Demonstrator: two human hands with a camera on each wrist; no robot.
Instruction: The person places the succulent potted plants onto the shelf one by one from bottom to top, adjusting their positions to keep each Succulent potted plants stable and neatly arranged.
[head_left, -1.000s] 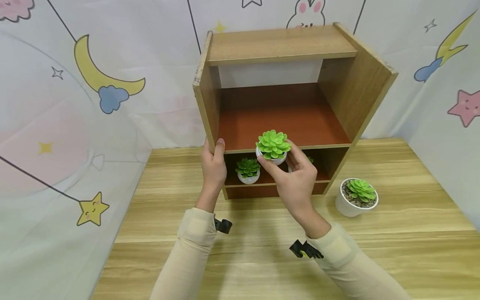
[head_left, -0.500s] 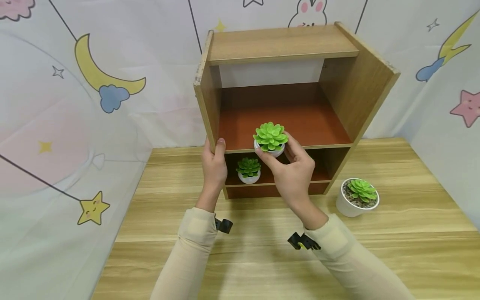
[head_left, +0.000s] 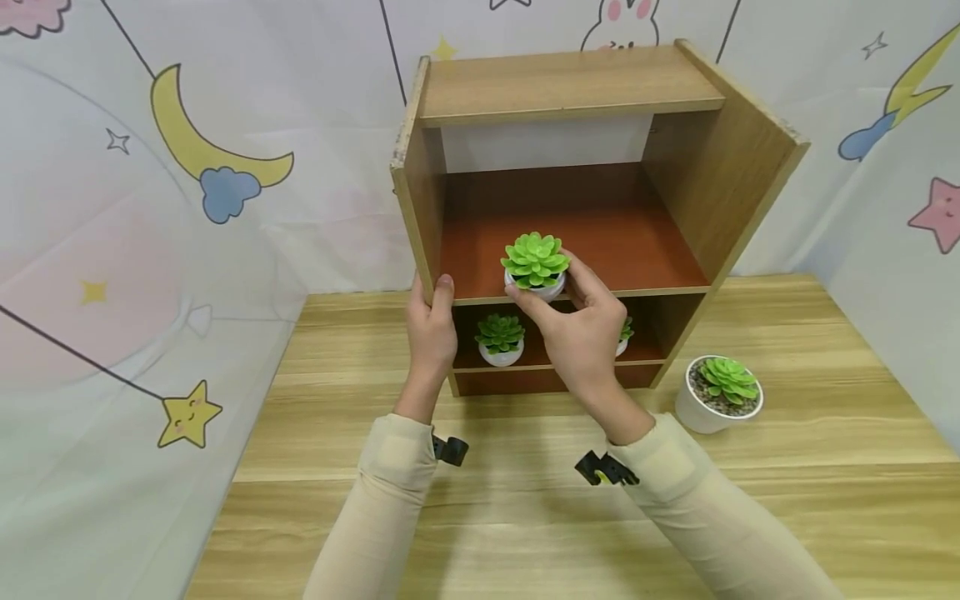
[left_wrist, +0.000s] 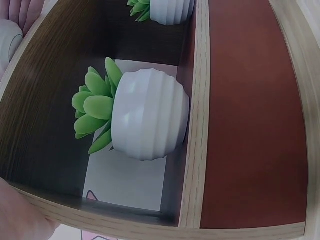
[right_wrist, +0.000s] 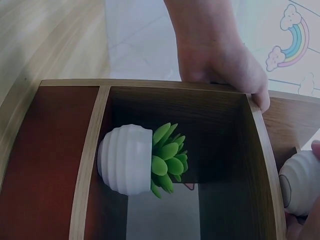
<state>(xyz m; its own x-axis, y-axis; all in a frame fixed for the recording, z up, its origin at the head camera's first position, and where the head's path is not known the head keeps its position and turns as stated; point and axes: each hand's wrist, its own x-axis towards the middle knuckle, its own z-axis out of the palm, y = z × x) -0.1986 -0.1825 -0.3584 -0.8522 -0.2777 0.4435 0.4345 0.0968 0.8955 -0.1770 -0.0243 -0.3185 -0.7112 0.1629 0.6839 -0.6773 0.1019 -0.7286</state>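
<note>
My right hand (head_left: 587, 337) pinches a small potted succulent (head_left: 535, 265), bright green in a white pot, at the front edge of the middle board. Whether the pot touches that board I cannot tell. The left hand (head_left: 432, 337) grips the left side panel of a wooden shelf unit (head_left: 573, 87), thumb on its front edge. Two more small succulents stand in the lower compartment: one at left (head_left: 500, 340), another at right (head_left: 625, 333), mostly behind my right hand. The right wrist view shows a ribbed white pot (right_wrist: 127, 160) inside, and the held pot (right_wrist: 300, 182) at its edge.
A larger white pot (head_left: 708, 412) with a succulent and gravel stands on the wooden table (head_left: 510, 517), right of the unit. A patterned cloth backdrop (head_left: 330, 167) hangs behind and along the sides. A top board spans the unit above the upper compartment.
My right hand has risen and shifted slightly left with the succulent, bringing it in front of the upper compartment. The left hand stays on the side panel.
</note>
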